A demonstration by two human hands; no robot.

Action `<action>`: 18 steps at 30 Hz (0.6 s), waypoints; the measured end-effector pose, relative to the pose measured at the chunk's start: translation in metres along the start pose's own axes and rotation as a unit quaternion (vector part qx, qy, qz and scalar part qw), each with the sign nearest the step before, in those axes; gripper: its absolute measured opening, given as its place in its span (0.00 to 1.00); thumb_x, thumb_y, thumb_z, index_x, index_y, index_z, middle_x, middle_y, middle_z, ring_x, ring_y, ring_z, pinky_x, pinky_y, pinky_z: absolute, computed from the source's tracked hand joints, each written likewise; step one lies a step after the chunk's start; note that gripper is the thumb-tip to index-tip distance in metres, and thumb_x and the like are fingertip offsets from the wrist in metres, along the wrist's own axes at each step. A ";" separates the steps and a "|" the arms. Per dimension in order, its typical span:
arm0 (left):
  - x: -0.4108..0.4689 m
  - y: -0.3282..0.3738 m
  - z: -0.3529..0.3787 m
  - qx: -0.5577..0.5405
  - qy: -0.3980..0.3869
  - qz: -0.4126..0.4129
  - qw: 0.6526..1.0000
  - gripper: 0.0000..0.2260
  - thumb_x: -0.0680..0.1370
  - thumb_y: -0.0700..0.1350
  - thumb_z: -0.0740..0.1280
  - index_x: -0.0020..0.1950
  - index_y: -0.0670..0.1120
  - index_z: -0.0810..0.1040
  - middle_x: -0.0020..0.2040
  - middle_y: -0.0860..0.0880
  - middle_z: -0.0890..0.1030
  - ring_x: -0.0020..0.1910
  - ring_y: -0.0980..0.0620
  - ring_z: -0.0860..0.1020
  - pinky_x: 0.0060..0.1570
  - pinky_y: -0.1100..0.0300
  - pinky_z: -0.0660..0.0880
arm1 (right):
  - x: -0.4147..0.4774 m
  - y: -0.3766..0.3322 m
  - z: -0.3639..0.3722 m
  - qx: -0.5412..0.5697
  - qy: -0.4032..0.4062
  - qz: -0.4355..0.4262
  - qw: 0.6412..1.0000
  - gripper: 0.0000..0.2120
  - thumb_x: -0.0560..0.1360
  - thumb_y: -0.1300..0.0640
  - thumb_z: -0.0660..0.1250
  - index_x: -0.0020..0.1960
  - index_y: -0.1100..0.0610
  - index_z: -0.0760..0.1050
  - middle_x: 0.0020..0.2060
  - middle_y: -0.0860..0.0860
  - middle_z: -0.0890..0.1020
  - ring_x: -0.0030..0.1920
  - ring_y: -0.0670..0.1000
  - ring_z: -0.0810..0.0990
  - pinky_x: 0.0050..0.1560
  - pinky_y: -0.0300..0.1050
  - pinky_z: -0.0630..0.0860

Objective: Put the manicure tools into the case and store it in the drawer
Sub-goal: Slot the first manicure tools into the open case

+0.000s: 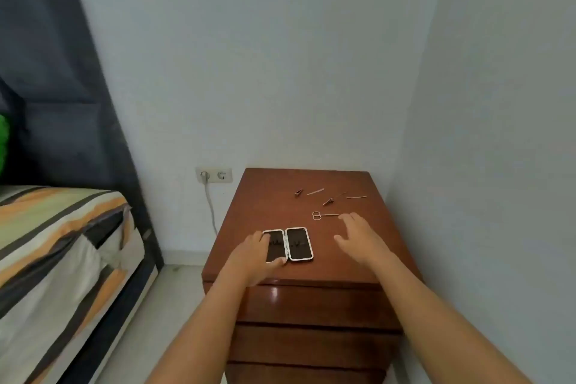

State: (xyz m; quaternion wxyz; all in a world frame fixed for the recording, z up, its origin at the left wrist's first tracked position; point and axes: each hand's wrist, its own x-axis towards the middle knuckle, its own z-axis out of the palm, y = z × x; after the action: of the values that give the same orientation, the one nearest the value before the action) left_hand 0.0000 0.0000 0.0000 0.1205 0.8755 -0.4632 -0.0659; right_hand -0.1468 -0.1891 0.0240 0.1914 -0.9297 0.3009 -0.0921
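While the left hand (249, 254) grips the left half of the open case (299, 243), the right hand (358, 238) hovers right of the case, fingers spread and empty, near the scissors (322, 215).

Left hand (252, 254) covers the near corner of the open case's (299, 243) left half. Far tools (328, 201) too small to identify. Nightstand (268, 196) base cut off below.

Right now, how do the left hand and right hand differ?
The left hand holds the left half of the open case; the right hand holds nothing. The left hand's fingers curl at the case's edges; the right hand's are spread, near the scissors. Both are over the dresser top.
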 end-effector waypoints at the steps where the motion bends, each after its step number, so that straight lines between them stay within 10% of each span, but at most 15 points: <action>1: 0.006 -0.006 0.011 -0.004 -0.023 -0.010 1.000 0.35 0.76 0.64 0.58 0.75 0.43 0.57 0.74 0.44 0.62 0.70 0.46 0.63 0.67 0.52 0.65 | 0.014 0.006 0.004 0.009 -0.001 0.008 1.000 0.22 0.76 0.54 0.60 0.68 0.58 0.63 0.65 0.54 0.69 0.66 0.55 0.69 0.62 0.52 0.71; 6: 0.041 -0.040 0.066 -0.046 -0.035 -0.036 0.998 0.55 0.61 0.79 0.47 0.77 0.44 0.43 0.78 0.46 0.46 0.77 0.49 0.43 0.73 0.55 0.42 | 0.093 0.037 0.031 0.045 -0.008 0.044 0.998 0.21 0.76 0.55 0.62 0.67 0.59 0.65 0.65 0.55 0.69 0.65 0.56 0.70 0.65 0.52 0.68; 18: 0.118 -0.061 0.086 -0.071 0.012 0.015 0.997 0.57 0.60 0.78 0.57 0.77 0.44 0.45 0.78 0.49 0.48 0.76 0.55 0.44 0.72 0.60 0.39 | 0.222 0.086 0.079 -0.034 -0.001 -0.020 0.999 0.19 0.76 0.64 0.58 0.66 0.59 0.70 0.66 0.57 0.71 0.67 0.57 0.68 0.67 0.53 0.66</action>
State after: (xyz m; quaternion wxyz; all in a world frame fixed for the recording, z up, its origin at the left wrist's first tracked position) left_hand 0.0958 -0.0775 -0.1002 0.1889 0.8586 -0.4687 -0.0866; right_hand 0.0085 -0.3611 -0.0702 0.1577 -0.9416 0.2852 -0.0850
